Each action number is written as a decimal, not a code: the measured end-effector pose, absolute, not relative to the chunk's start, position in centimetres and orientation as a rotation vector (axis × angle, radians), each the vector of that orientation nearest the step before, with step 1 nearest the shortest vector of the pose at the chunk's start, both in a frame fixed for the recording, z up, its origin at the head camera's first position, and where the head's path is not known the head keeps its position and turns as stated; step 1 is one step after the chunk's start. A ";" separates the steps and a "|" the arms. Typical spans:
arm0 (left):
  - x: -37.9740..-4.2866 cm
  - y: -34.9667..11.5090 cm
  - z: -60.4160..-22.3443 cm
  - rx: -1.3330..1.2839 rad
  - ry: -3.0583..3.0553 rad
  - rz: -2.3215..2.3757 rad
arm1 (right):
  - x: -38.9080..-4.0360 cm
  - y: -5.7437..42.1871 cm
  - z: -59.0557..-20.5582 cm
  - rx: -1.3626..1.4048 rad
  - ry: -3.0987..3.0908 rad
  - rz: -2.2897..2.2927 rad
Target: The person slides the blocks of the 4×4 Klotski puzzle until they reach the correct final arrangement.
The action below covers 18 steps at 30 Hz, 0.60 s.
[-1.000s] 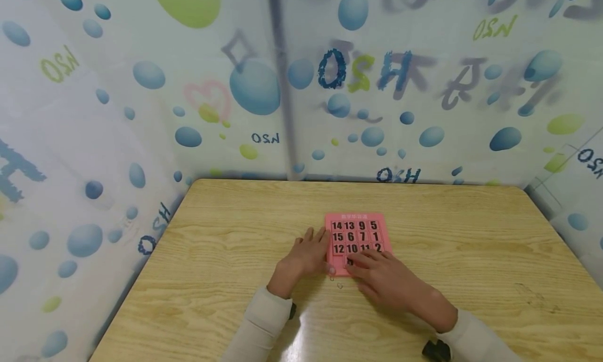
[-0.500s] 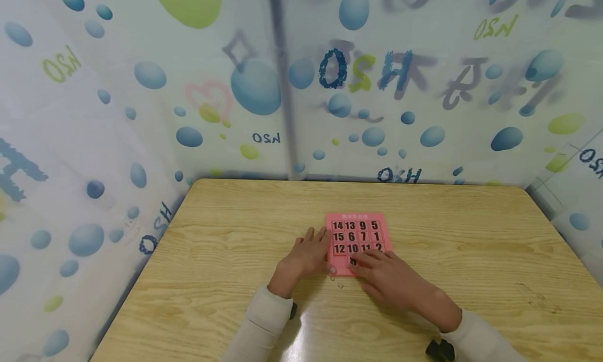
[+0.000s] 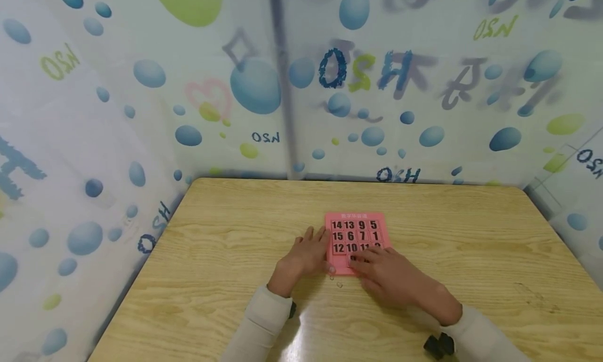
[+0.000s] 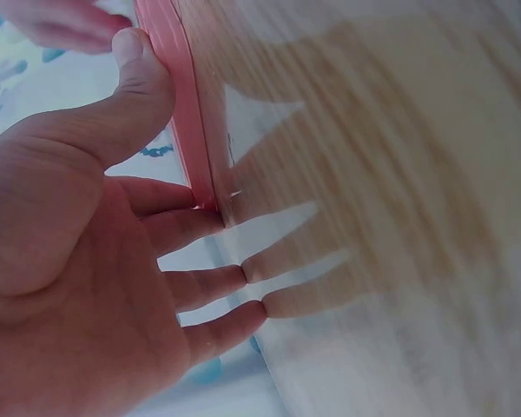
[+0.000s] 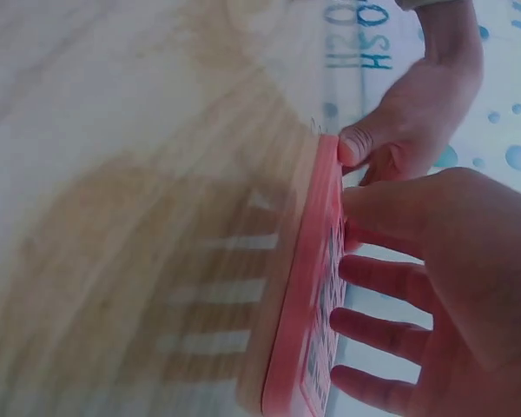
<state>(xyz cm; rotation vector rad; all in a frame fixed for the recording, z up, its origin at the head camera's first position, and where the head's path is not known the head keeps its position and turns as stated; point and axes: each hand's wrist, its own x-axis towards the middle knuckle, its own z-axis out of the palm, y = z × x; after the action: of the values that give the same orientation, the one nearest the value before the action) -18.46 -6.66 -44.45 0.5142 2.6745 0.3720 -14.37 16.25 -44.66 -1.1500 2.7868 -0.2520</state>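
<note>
A pink number slide puzzle lies flat on the wooden table, its black-numbered tiles facing up. Beside its left edge rests my left hand, fingers straight and spread; the left wrist view shows the thumb at the puzzle's edge and fingertips down at the tabletop. Over the bottom row lies my right hand. Its thumb and fingers reach straight to the tile faces, as the right wrist view shows along the pink frame. A bottom-row tile peeks out under the fingertips; the lower-left slot is bare.
The wooden table runs back to a wall covering printed with blue and green drops. Small ring-like marks show on the tabletop just in front of the puzzle.
The bottom-row tile under my right fingertips has slid slightly right, widening the bare slot at lower left. My right hand has shifted a little right with it; my left hand stays put.
</note>
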 end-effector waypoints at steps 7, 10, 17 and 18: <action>-18.5 -6.7 -44.4 0.502 2.672 0.374 | -15.3 15.6 -44.8 -1.191 2.856 -0.248; -18.6 -6.7 -44.5 0.512 2.672 0.369 | -15.5 15.0 -45.0 -1.191 2.864 -0.230; -18.6 -6.7 -44.6 0.534 2.675 0.349 | -15.8 13.4 -45.2 -1.108 2.875 -0.214; -18.6 -6.7 -44.6 0.533 2.677 0.344 | -15.9 13.3 -45.2 -1.100 2.876 -0.201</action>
<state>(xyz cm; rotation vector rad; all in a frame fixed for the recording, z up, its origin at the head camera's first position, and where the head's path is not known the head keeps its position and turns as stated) -18.60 -6.74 -44.55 0.5334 2.6767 0.3437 -15.89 13.27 -45.24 -1.1000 2.8761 -0.2010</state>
